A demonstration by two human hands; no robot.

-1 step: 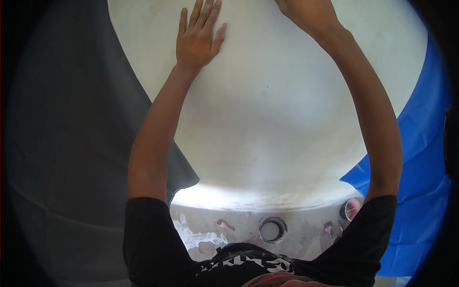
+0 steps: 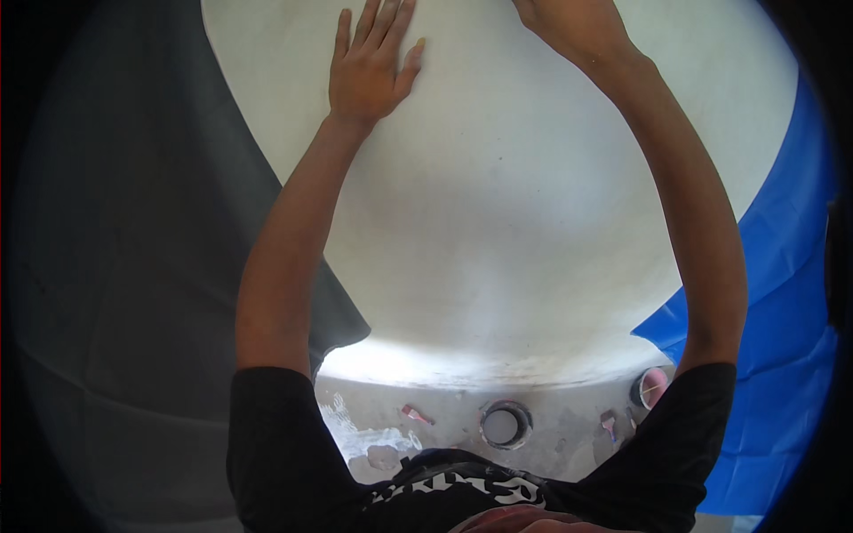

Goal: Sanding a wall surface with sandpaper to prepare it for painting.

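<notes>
Both hands on big white dome [image 2: 506, 222].
L hand [image 2: 369, 71] flat, fingers spread; R hand [image 2: 560, 22] fingers cut off, can't tell. Looks stiff, smooth, prob heavy; no grip edge.

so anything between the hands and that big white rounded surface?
Nothing visible. The left hand lies flat on the white rounded surface, fingers spread. The right hand also rests on it at the top edge, its fingers cut off.
</notes>
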